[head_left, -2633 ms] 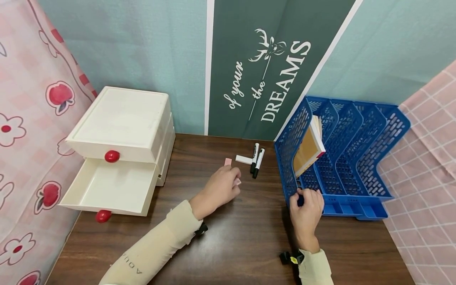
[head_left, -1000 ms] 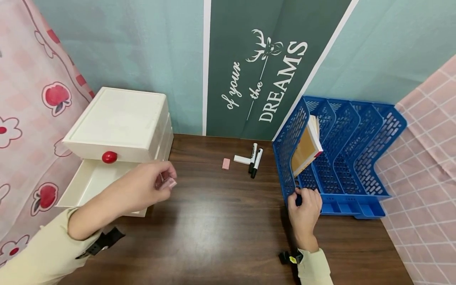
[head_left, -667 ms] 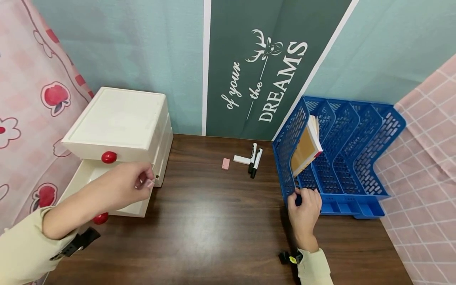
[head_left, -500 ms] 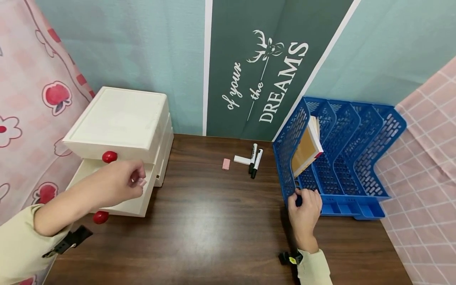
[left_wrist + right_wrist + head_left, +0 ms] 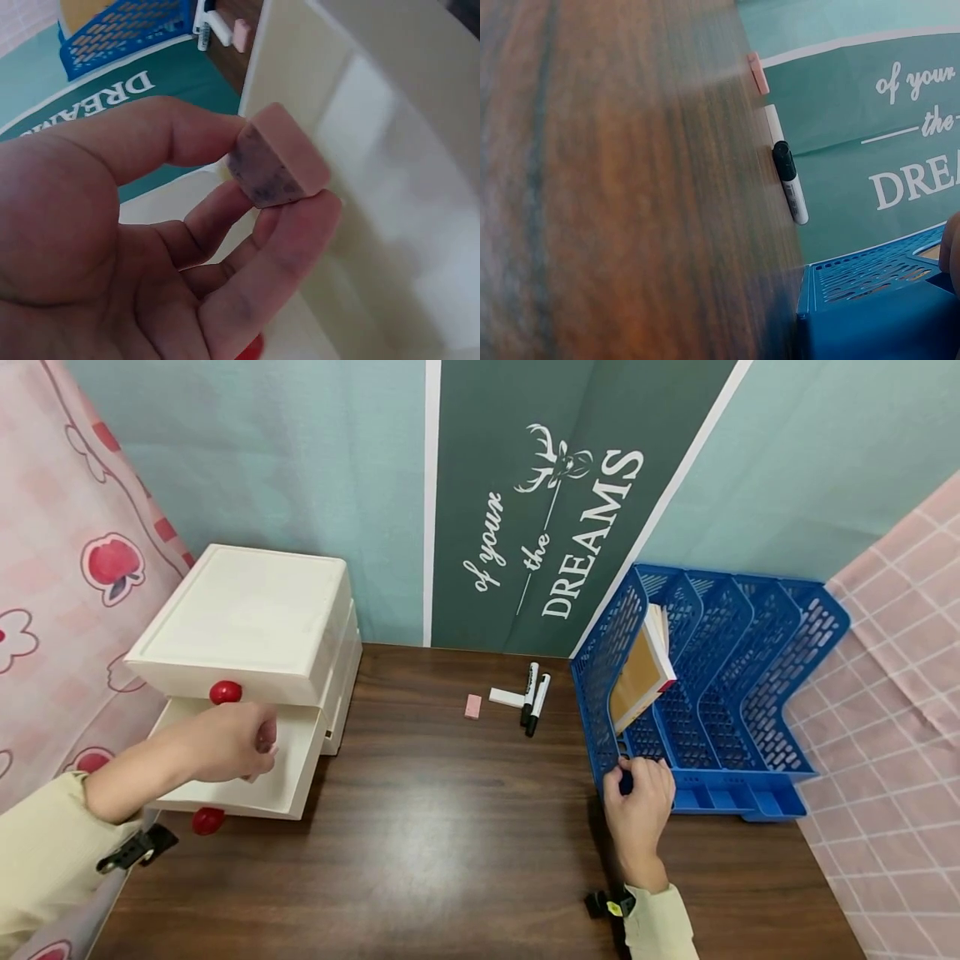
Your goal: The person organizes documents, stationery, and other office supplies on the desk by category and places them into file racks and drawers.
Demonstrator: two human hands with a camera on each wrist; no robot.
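Observation:
My left hand [image 5: 225,743] is over the pulled-out drawer [image 5: 291,764] of the white drawer unit [image 5: 243,610]. Seen from the left wrist, it pinches a pink eraser [image 5: 281,154] with grey smudges between thumb and fingers, above the drawer's floor. On the right, my right hand [image 5: 640,802] has its fingers curled on the front left edge of the blue file rack [image 5: 720,760]; only a bit of its fingers [image 5: 951,251] shows in the right wrist view. A book [image 5: 641,681] leans in the rack's leftmost slot.
Near the back of the brown table [image 5: 435,860] lie another pink eraser [image 5: 472,707], a white bar [image 5: 506,697] and two black-and-white markers [image 5: 529,693]. The upper drawer has a red knob [image 5: 226,692]; another red knob [image 5: 207,821] sits on the extended drawer.
My left hand has gone from the table's middle, beside the pink eraser lying there, leftward to over the extended drawer, holding a pink eraser. My right hand has stayed on the rack.

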